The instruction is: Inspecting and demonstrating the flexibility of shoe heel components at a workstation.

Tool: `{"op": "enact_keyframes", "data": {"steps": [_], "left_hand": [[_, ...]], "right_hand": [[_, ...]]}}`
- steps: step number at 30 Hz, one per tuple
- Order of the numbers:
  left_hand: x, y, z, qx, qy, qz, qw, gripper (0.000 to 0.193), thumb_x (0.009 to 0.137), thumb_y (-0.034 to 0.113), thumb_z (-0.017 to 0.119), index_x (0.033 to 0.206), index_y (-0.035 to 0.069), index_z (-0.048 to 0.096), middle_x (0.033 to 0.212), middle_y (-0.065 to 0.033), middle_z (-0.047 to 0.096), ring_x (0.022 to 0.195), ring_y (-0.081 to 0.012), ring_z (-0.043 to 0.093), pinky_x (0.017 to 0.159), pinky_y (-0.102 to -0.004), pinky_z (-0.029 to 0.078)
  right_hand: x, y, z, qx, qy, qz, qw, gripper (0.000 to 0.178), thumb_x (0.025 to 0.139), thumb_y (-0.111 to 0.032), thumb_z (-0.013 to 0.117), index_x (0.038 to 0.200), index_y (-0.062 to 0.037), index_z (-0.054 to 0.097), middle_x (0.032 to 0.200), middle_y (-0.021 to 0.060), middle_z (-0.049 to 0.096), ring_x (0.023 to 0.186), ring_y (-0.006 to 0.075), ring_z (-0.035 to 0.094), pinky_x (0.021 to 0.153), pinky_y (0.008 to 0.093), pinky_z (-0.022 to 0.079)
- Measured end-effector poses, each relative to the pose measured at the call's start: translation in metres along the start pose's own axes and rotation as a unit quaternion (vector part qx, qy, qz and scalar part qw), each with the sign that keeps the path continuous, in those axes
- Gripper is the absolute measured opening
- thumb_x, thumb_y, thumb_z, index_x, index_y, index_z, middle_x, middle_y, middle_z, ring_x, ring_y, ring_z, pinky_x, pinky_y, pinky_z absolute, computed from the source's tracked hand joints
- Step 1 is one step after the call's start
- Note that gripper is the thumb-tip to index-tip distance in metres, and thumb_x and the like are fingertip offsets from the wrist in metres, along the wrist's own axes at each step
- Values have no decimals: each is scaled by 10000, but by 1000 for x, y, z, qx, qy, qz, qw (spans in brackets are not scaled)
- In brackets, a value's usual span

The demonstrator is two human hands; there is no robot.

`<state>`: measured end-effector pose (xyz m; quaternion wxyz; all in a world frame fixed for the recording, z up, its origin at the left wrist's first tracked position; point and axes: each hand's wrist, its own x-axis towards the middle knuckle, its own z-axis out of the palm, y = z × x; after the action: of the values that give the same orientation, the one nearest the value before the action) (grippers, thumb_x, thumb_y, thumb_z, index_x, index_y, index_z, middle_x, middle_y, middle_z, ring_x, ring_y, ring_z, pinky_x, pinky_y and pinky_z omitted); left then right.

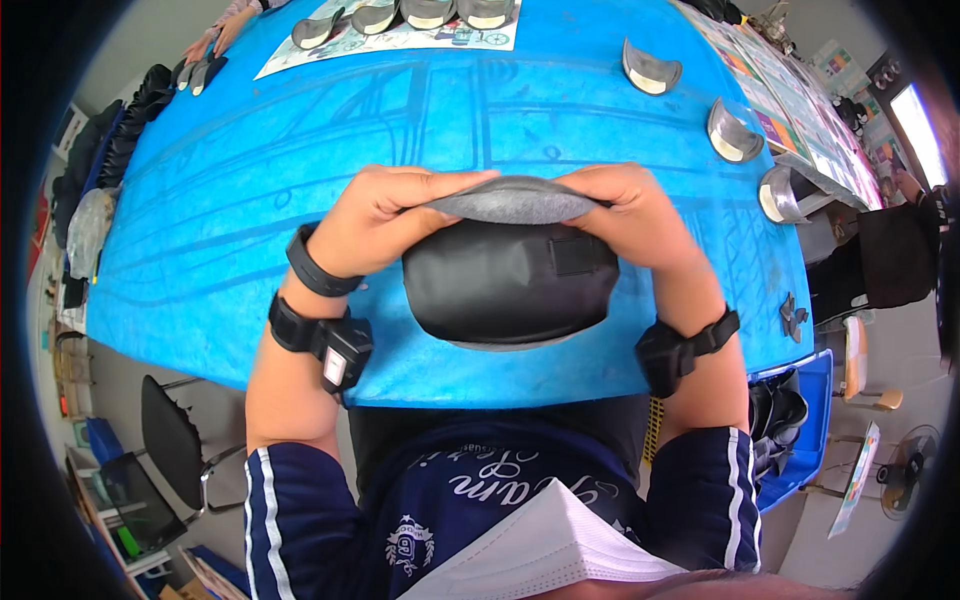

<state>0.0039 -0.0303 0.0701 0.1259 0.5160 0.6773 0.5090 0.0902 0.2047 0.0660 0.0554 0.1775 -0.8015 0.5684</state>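
Note:
A rounded black leather-like piece [510, 285] with a small rectangular patch stands at the near edge of the blue-covered table. Along its top runs a curved grey felt-like rim [515, 205]. My left hand [385, 215] pinches the left end of this rim between thumb and fingers. At the opposite end, my right hand [635, 210] grips the rim the same way. Whether the rim and the black piece are joined cannot be seen. Black straps with small devices sit on both my wrists.
Several curved grey pieces [428, 12] lie on a printed sheet [400, 45] at the far side, others [652, 70] along the right. A person's hand [235, 30] rests at the far left. A blue bin [815, 420] holding black pieces stands right of the blue table [300, 140].

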Motion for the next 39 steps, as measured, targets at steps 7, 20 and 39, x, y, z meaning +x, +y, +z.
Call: {"op": "enact_keyframes", "data": {"steps": [7, 20, 39], "left_hand": [[1, -11, 25, 113, 74, 38, 990, 213, 781, 1, 578, 984, 32, 633, 883, -94, 640, 800, -200, 617, 716, -262, 480], [1, -10, 34, 187, 115, 111, 969, 203, 712, 28, 631, 914, 44, 635, 834, -100, 635, 717, -238, 619, 599, -287, 484], [2, -10, 28, 110, 172, 97, 974, 244, 725, -34, 620, 961, 21, 646, 877, -113, 659, 768, -172, 635, 660, -250, 486]], "right_hand": [[0, 4, 18, -51, 29, -2, 998, 237, 742, 2, 612, 971, -52, 646, 876, 59, 659, 830, 142, 610, 737, 257, 475], [0, 6, 35, -152, 110, -150, 971, 235, 691, 19, 630, 909, -63, 659, 788, 58, 631, 719, 203, 595, 638, 289, 466], [-2, 7, 31, -141, 192, -176, 955, 240, 660, 7, 672, 884, -79, 659, 795, 43, 644, 690, 166, 597, 632, 272, 466]]}}
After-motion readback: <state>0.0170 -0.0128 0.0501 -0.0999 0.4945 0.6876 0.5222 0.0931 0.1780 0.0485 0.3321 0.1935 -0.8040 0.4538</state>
